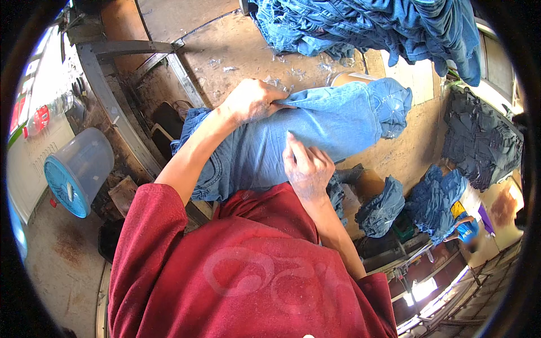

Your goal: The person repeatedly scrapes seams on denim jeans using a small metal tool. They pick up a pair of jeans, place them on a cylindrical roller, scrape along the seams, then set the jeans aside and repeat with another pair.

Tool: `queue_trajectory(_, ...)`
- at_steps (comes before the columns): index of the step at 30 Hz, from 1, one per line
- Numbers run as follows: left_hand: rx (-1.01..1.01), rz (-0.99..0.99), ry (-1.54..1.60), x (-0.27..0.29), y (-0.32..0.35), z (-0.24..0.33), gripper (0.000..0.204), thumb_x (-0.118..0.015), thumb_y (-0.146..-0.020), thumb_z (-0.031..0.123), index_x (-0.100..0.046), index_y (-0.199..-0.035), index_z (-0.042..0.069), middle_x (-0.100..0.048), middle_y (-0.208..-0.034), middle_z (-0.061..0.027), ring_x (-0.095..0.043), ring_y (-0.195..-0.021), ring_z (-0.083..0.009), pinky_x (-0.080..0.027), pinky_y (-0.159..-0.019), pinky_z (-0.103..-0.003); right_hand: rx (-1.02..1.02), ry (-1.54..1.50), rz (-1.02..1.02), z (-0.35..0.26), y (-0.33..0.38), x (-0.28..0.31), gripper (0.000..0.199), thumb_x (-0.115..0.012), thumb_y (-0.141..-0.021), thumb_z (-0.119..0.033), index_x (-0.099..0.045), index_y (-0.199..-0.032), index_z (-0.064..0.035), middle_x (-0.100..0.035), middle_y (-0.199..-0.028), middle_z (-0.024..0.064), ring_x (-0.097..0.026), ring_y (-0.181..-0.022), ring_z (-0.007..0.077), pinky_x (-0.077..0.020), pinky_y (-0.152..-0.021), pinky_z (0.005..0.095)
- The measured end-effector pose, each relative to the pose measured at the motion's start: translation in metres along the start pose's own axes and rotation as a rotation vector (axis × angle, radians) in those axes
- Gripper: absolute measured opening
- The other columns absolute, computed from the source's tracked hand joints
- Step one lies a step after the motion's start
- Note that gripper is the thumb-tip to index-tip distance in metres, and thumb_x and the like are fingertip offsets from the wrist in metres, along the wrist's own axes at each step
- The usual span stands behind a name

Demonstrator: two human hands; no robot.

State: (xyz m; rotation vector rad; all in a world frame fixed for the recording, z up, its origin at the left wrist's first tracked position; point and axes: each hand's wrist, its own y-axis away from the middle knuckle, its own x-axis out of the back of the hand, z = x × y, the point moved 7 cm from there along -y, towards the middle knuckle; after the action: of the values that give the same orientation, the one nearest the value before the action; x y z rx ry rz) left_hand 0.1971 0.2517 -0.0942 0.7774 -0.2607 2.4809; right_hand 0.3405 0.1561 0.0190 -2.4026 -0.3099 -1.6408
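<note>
A pair of light-blue denim jeans (332, 121) lies across in front of my body, its bunched leg end at the right and darker folds at the left. My left hand (253, 101) is closed on the upper edge of the cloth, lifting it into a small fold. Over the middle of the denim is my right hand (307, 169), its index finger pointing up and away from me and the other fingers curled in. Whatever those curled fingers hold, if anything, is hidden.
A large heap of blue jeans (372, 28) fills the far right. Dark denim (482, 138) and more blue bundles (431, 200) lie at the right, near another person (466, 230). Thread scraps (296, 73) litter the brown work surface. A clear bin with a blue lid (67, 186) lies left.
</note>
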Motion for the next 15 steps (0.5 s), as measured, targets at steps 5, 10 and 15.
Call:
queue_trajectory(5,0.002,0.026,0.001,0.002,0.000,0.000,0.021,-0.081,-0.085,0.025,-0.079,-0.104,0.015,-0.076,-0.087,-0.0113,-0.075,-0.080,-0.0356,-0.061,-0.072,-0.046,-0.067,-0.175,0.096,0.005,0.013,0.010,0.016,-0.082,-0.086,-0.005,-0.080,-0.102,-0.0080,-0.071,-0.068,0.0091,-0.069,-0.056,0.0246,-0.0533,-0.053,0.0357)
queue_trajectory(10,-0.021,0.020,-0.024,0.001,0.001,0.000,0.022,-0.081,-0.085,0.024,-0.080,-0.105,0.015,-0.077,-0.088,-0.0114,-0.076,-0.082,-0.0348,-0.061,-0.073,-0.046,-0.021,-0.064,0.094,0.010,-0.004,-0.009,0.017,-0.082,-0.086,-0.005,-0.080,-0.102,-0.0087,-0.070,-0.066,0.0065,-0.066,-0.053,0.0235,-0.0526,-0.053,0.0343)
queue_trajectory(15,0.003,0.010,-0.011,-0.001,0.001,-0.002,0.023,-0.079,-0.085,0.023,-0.079,-0.106,0.014,-0.076,-0.088,-0.0119,-0.075,-0.083,-0.0351,-0.061,-0.075,-0.047,-0.031,-0.004,-0.028,0.007,-0.003,-0.009,0.018,-0.081,-0.086,-0.007,-0.080,-0.104,-0.0100,-0.067,-0.064,0.0057,-0.065,-0.052,0.0229,-0.0525,-0.052,0.0347)
